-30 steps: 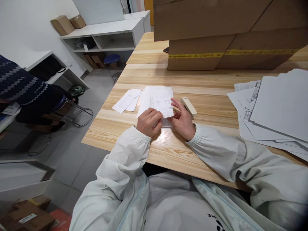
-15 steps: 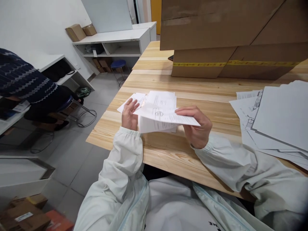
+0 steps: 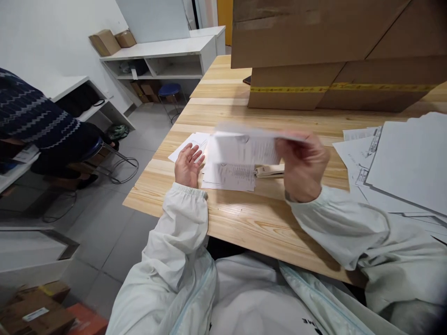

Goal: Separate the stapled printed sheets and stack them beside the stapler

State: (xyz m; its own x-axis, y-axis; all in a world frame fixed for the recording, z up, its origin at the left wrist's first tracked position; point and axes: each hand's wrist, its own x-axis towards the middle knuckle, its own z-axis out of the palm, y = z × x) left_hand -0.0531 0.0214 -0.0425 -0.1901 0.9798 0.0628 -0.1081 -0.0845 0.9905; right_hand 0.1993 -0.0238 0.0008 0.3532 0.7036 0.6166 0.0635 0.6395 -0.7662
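Observation:
My right hand (image 3: 304,165) pinches the right end of a printed sheet of paper (image 3: 251,146), which is blurred by motion above the table. Under that sheet lies a stack of printed papers (image 3: 228,179). My left hand (image 3: 189,166) rests palm up with fingers apart at the left side of the stack, holding nothing. Just beyond its fingers are a few white papers (image 3: 190,142). A beige stapler-like object (image 3: 270,171) lies on the table between the stack and my right hand, partly hidden.
The wooden table (image 3: 244,218) carries large cardboard boxes (image 3: 286,88) at the back and a big pile of white sheets (image 3: 412,163) on the right. To the left, a person in a patterned sweater (image 3: 38,116) sits on a stool. Boxes (image 3: 38,311) stand on the floor.
My right hand has moved right and slightly away from me with the sheet, uncovering more of the stack and the beige object. My left hand has barely moved.

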